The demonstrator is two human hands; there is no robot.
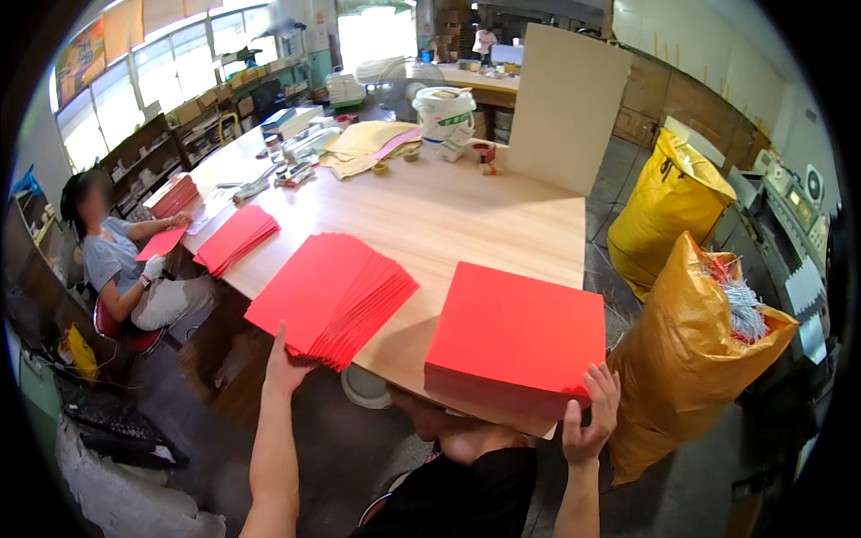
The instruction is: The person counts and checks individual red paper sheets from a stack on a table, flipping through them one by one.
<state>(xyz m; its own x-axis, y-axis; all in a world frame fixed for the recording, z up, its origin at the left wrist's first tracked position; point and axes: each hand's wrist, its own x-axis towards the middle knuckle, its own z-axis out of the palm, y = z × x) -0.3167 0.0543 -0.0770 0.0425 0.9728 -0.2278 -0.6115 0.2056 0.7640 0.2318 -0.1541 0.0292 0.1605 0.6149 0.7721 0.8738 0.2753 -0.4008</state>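
Observation:
A fanned pile of red paper sheets [332, 291] lies slantwise on the table, partly past its near edge. At its near left corner, my left hand [289, 366] grips the pile, thumb along the edge and fingers partly hidden beneath. To the right stands a thick, squared stack of red sheets [520, 323]. My right hand [592, 414] is open against that stack's near right corner, thumb and fingers apart. Farther left, a smaller fanned pile of red sheets [238, 238] rests near the table edge.
A seated person [121, 255] at left handles a red sheet. Across the wooden table [484, 215] are a white bucket [444, 115], tape rolls, brown paper and an upright board [569, 108]. Yellow sack [668, 211] and orange sack [691, 359] stand right of the table.

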